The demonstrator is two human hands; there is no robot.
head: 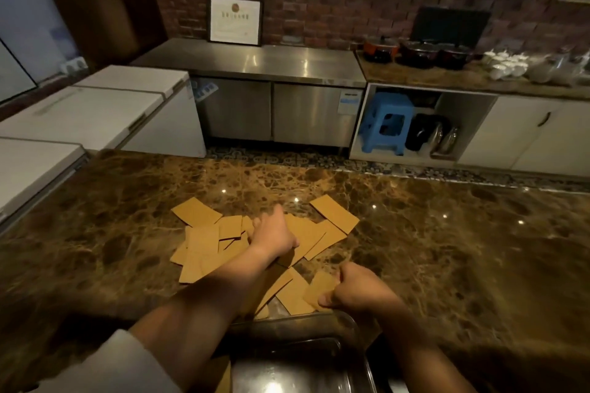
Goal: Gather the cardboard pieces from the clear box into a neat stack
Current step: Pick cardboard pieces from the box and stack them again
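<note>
Several tan cardboard pieces [204, 239] lie scattered and overlapping on the brown marble counter [447, 249]. My left hand [274, 233] reaches into the middle of the spread, fingers pointing down onto the pieces; whether it grips one is hidden. My right hand [357, 290] is nearer me, thumb and fingers pinched on a single cardboard piece [321, 289]. The clear box [303, 360] sits at the counter's near edge, just below both forearms; a little cardboard shows at its left side.
White chest freezers [95, 112] stand to the left. Beyond the counter are a steel cabinet [271, 112], a blue stool [388, 124] in an open shelf, and pots and cups on the right-hand worktop.
</note>
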